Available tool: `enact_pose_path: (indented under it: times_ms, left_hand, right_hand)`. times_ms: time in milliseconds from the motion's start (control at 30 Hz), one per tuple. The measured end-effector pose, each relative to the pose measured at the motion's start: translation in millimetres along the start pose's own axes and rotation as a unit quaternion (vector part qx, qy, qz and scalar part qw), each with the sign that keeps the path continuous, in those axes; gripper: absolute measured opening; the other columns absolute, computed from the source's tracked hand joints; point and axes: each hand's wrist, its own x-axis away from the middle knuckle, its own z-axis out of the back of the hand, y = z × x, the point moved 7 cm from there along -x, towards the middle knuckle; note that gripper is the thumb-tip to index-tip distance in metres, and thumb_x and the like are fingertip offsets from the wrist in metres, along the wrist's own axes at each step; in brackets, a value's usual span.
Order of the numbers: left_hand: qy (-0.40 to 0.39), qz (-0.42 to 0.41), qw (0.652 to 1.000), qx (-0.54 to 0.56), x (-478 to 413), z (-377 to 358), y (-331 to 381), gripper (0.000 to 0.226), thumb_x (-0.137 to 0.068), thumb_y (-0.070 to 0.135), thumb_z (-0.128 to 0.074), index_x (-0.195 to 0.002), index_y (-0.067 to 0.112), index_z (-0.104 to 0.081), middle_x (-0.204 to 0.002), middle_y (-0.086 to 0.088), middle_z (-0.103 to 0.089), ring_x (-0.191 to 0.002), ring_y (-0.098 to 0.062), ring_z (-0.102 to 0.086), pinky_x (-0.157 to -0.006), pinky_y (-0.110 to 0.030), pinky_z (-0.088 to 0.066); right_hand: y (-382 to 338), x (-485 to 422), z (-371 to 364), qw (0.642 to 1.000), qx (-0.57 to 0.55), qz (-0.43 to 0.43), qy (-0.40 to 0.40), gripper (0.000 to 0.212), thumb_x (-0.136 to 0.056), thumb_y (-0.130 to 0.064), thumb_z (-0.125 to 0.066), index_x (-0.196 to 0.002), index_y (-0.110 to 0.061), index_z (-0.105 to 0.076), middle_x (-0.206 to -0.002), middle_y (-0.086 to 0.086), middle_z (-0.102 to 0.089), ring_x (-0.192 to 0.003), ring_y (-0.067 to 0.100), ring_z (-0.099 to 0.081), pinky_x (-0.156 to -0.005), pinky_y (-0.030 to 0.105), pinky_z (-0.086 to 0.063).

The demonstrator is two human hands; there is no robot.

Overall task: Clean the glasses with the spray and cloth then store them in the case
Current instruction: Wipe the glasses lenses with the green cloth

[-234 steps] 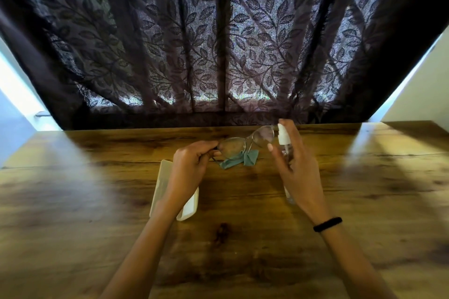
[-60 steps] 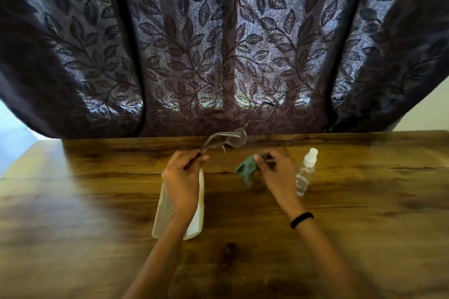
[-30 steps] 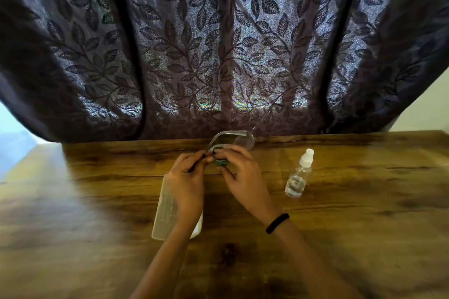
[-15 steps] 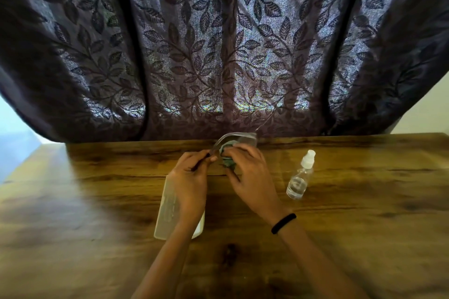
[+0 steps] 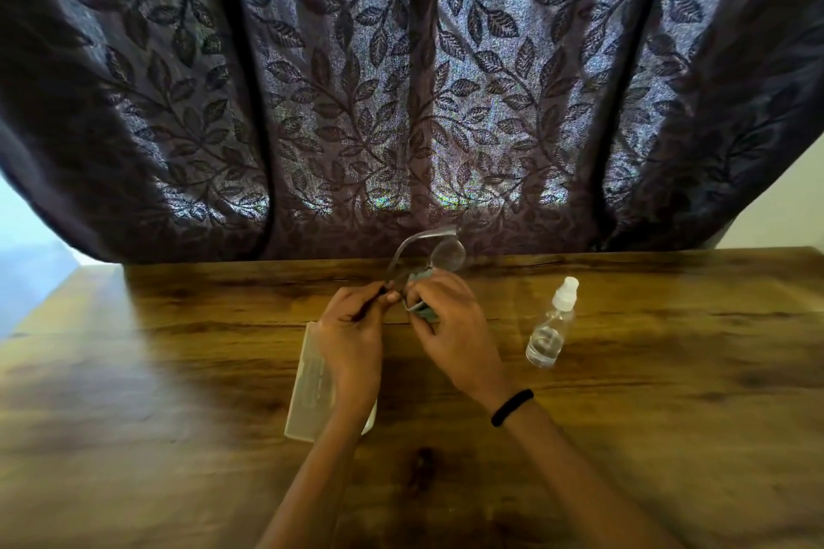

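Note:
My left hand [image 5: 352, 328] pinches one temple arm of the clear-lensed glasses [image 5: 448, 253], holding them above the wooden table [image 5: 669, 392]. My right hand [image 5: 450, 321] presses the small teal cloth [image 5: 423, 313] around the near lens, which is hidden by cloth and fingers. The far lens and the other temple stick up beyond my fingers. The white glasses case [image 5: 312, 383] lies on the table under my left wrist, partly covered by it. The clear spray bottle [image 5: 550, 328] with a white cap stands upright to the right of my right hand.
A dark leaf-patterned curtain [image 5: 401, 103] hangs along the table's far edge, just behind the glasses. A black band [image 5: 512, 407] circles my right wrist. A pale wall shows at the far right.
The spray bottle was set down on the right and my right hand took up the cloth. Over the last second the cloth has stayed on the near lens, with the glasses tilting slightly.

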Motion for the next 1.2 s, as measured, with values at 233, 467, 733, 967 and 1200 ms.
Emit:
enact_pose_path:
  times_ms: [233, 467, 733, 967, 1200]
  left_hand:
    - [0.0, 0.009, 1.0, 0.017, -6.9, 0.0, 3.8, 0.037, -0.07, -0.002, -0.072, -0.08, 0.033, -0.068, -0.079, 0.014, -0.065, -0.074, 0.004, -0.063, -0.07, -0.013, -0.051]
    - [0.008, 0.013, 1.0, 0.01, -7.5, 0.8, 5.1, 0.033, -0.07, -0.002, -0.072, -0.083, 0.027, -0.069, -0.08, 0.016, -0.065, -0.074, 0.005, -0.064, -0.07, -0.01, -0.05]
    - [0.011, 0.016, 1.0, 0.005, -4.4, -1.5, 9.4, 0.028, -0.07, -0.003, -0.071, -0.088, 0.018, -0.069, -0.078, 0.013, -0.063, -0.071, 0.007, -0.062, -0.066, -0.009, -0.049]
    - [0.012, 0.013, 1.0, 0.001, -8.1, -0.4, 12.1, 0.022, -0.07, -0.001, -0.072, -0.086, 0.013, -0.072, -0.079, 0.003, -0.067, -0.073, 0.002, -0.063, -0.069, -0.011, -0.05]
    - [0.013, 0.004, 1.0, -0.013, -7.4, -3.3, 16.3, 0.025, -0.07, 0.002, -0.073, -0.088, 0.019, -0.071, -0.079, 0.009, -0.067, -0.074, -0.001, -0.064, -0.069, -0.015, -0.051]
  right_hand:
    - [3.9, 3.2, 11.0, 0.989, 0.129, 0.031, 0.063, 0.026, -0.081, -0.029, -0.063, -0.094, -0.01, -0.052, -0.095, 0.011, -0.066, -0.107, 0.018, -0.046, -0.102, 0.035, -0.033]
    - [-2.5, 5.4, 1.5, 0.994, 0.098, 0.036, 0.041, 0.027, -0.084, -0.013, -0.06, -0.107, -0.006, -0.047, -0.11, 0.016, -0.065, -0.11, 0.026, -0.058, -0.106, 0.036, -0.034]
    - [-8.4, 8.0, 0.2, 0.999, -0.018, 0.013, 0.035, 0.065, -0.081, 0.009, -0.055, -0.139, -0.004, -0.028, -0.123, 0.014, -0.06, -0.118, 0.01, -0.044, -0.101, 0.039, -0.043]
    - [-4.6, 3.7, 4.2, 0.984, 0.162, 0.054, 0.045, 0.061, -0.085, -0.017, -0.061, -0.133, 0.009, -0.032, -0.107, 0.009, -0.07, -0.104, 0.017, -0.064, -0.112, 0.033, -0.024]
    - [-7.1, 6.6, 6.5, 0.986, 0.133, 0.059, 0.075, 0.05, -0.092, -0.016, -0.046, -0.132, 0.012, -0.033, -0.11, 0.011, -0.069, -0.106, 0.019, -0.063, -0.112, 0.032, -0.024]
